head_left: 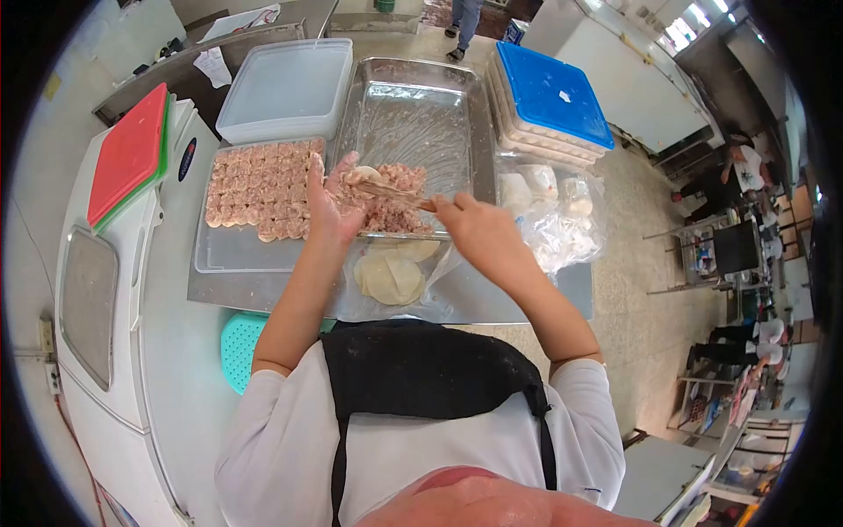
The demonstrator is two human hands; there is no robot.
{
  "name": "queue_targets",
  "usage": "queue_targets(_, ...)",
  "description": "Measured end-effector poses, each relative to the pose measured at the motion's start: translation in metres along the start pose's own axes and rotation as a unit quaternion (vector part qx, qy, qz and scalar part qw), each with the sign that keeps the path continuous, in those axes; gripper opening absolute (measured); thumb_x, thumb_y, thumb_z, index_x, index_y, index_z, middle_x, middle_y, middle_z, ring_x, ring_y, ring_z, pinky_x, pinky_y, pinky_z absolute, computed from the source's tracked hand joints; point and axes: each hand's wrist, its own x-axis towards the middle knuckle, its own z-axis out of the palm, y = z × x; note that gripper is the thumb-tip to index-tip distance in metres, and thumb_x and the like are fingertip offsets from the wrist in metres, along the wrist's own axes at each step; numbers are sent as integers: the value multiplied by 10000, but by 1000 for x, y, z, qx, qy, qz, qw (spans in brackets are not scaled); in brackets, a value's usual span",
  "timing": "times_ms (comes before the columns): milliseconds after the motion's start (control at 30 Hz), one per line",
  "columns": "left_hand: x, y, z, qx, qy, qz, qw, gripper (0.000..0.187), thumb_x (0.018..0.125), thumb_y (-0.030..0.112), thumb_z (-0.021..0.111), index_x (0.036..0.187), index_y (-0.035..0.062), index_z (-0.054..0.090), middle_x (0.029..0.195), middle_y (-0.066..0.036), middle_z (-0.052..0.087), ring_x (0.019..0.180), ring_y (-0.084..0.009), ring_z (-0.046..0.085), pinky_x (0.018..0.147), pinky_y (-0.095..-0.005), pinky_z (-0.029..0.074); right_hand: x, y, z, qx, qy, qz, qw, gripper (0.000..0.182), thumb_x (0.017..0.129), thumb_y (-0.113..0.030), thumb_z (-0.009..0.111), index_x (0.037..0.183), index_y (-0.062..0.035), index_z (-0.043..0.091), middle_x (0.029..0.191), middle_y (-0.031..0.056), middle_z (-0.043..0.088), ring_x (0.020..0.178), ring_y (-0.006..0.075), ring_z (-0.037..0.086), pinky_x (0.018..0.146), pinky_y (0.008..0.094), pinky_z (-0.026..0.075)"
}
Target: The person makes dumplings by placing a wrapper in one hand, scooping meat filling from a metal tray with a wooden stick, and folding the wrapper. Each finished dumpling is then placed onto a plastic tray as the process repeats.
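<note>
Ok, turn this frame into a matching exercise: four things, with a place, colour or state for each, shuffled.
1. Right hand
2. Minced filling
3. Pale round wrappers
4. Flat lid atop the stacked trays

A. Heaped in the metal pan
B. Blue
C. Between the pan and the black apron
D. Gripping a wooden stick

Pairs: 1-D, 2-A, 3-C, 4-B

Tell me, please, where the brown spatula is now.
In the head view, the brown spatula is in the right hand, its tip at the left hand, over the minced mixture in the metal tray.
</note>
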Motion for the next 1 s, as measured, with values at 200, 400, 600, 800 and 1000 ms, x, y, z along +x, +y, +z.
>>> queue_targets(200, -11, -5, 10, -36, -61, 33, 997, 575, 877, 419, 595, 1275, 22, 472, 1069, -139, 580, 1006, -290, 566, 902, -497, 465, 7, 27, 12, 126, 24, -69, 989, 241, 914, -157, 528, 1087, 5, 575, 803, 181, 602, 758, 364, 629, 654, 434, 510)
queue_targets(400, -43, -10, 38, 482, -152, 281, 816, 614, 755, 97, 737, 1306, 83, 467, 1160, -126, 577, 1105, -270, 570, 953, -437, 453, 5, 72, -17, 392, -50, -60, 916, 325, 978, -234, 502, 1179, -3, 610, 919, 210, 661, 808, 292, 649, 727, 348, 496)
queue_targets(600, -30, -5, 2, 687, -193, 273, 645, 564, 679, 57, 779, 1197, 67, 558, 1125, -91, 629, 1023, -236, 612, 922, -360, 459, 9, 95, 15, 387, -70, -165, 905, 319, 964, -237, 532, 1171, -9, 618, 1058, 231, 653, 965, 327, 651, 831, 356, 494)
queue_targets(800, -20, -29, -1, 740, -94, 216, 630, 328, 732, 129, 756, 1035, 56, 652, 1016, -81, 674, 961, -171, 618, 873, -313, 475, 34, 118, 48, 363, -119, -150, 912, 302, 941, -241, 561, 1150, -36, 634, 1057, 185, 656, 901, 342, 655, 802, 378, 507)
queue_targets(1000, -1, -32, -25, 713, 28, 87, 695, 418, 735, 234, 785, 1078, 43, 641, 1046, -125, 657, 986, -224, 619, 872, -350, 483, 34, 113, 115, 222, 40, -154, 962, 216, 908, -218, 549, 1088, -129, 629, 852, 126, 597, 739, 340, 616, 671, 463, 490)
